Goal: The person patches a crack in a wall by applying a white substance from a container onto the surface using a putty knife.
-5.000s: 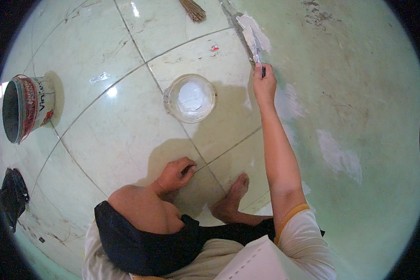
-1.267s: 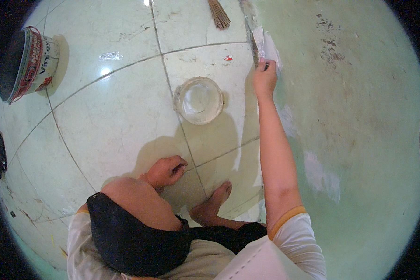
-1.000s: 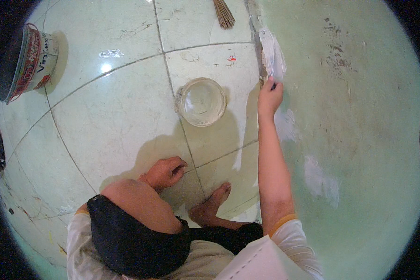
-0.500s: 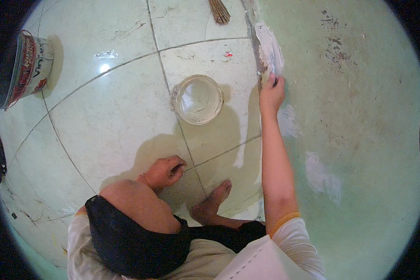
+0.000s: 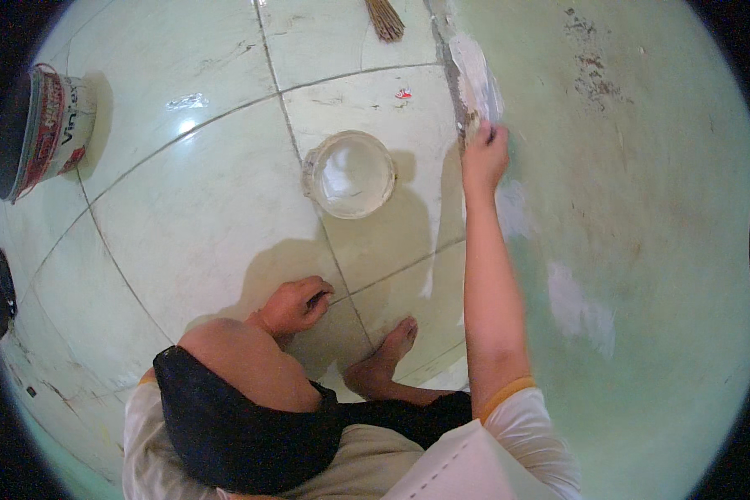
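My right hand (image 5: pixel 485 158) reaches far forward along the foot of the wall. Its fingers are closed around a small tool with a dark handle (image 5: pixel 491 134); whatever is at the tool's working end is too unclear to make out. Just beyond it, a streak of wet white filler (image 5: pixel 477 75) covers the wall's lower edge. My left hand (image 5: pixel 296 304) rests by my bent knee with curled fingers. Something dark shows inside the curl, and I cannot tell if it is a thing or shadow. A round tub (image 5: pixel 352 175) with pale contents stands on the tiles between my hands.
A larger paint bucket (image 5: pixel 62 125) stands at the far left. The tip of a stick broom (image 5: pixel 385 21) lies at the top. The green wall (image 5: pixel 642 250) on the right carries more white patches (image 5: pixel 579 308) and dark stains. My bare foot (image 5: pixel 383 367) is on the tiled floor.
My right hand has shifted slightly farther up along the filler streak. My left hand stays by the knee, and the view has moved a little.
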The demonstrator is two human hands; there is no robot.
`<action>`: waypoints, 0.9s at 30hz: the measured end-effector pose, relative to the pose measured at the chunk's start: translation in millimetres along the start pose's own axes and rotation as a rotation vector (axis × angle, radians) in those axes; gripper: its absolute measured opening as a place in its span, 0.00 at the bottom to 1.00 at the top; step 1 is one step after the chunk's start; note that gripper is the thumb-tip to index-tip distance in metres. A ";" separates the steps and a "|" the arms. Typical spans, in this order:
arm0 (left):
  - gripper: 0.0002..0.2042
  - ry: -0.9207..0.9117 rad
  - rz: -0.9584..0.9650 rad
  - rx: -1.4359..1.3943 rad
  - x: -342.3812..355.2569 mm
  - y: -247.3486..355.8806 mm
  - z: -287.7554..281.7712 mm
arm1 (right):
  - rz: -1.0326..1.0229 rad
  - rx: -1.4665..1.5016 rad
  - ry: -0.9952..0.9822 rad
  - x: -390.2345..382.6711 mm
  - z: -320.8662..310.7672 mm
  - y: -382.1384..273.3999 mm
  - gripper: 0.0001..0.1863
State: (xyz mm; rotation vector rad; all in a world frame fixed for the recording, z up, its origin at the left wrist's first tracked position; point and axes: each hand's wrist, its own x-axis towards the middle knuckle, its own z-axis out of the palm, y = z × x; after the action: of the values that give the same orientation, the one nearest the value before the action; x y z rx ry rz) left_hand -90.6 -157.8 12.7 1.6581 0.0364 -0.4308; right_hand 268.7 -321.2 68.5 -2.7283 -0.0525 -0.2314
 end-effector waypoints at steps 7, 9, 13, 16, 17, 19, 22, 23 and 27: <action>0.08 0.044 0.105 0.023 0.5 -9.8 4.5 | -0.070 0.079 -0.026 -39.3 -0.9 7.2 0.15; 0.09 0.047 0.129 0.035 2.5 -9.3 2.6 | -0.094 0.100 -0.043 -15.5 14.9 -9.8 0.16; 0.09 0.020 0.085 -0.002 6.9 -0.1 2.7 | -0.091 0.090 -0.015 18.8 31.7 -20.3 0.14; 0.09 0.034 0.066 0.023 1.5 -10.4 8.0 | -0.064 0.021 -0.001 4.9 33.2 1.6 0.13; 0.09 0.038 0.059 0.034 0.3 -13.8 9.8 | -0.058 -0.007 0.005 -5.5 29.2 14.5 0.13; 0.09 0.074 0.113 0.032 2.2 -12.6 10.7 | -0.001 0.045 -0.015 -29.9 9.3 42.7 0.13; 0.09 0.076 0.105 0.028 1.4 -11.0 7.8 | 0.059 0.113 -0.019 -66.4 -15.0 56.0 0.14; 0.09 0.064 0.089 0.024 1.7 -10.2 8.3 | 0.033 0.116 -0.019 -66.1 -13.0 55.8 0.14; 0.09 0.066 0.125 0.053 3.5 -13.0 10.6 | -0.096 0.146 -0.008 -42.2 4.7 34.6 0.14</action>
State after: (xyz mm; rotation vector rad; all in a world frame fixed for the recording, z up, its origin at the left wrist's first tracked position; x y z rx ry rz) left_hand -93.6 -167.0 -1.5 1.7163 -0.0300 -0.2848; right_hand 230.2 -351.3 43.7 -2.5843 -0.1956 -0.2346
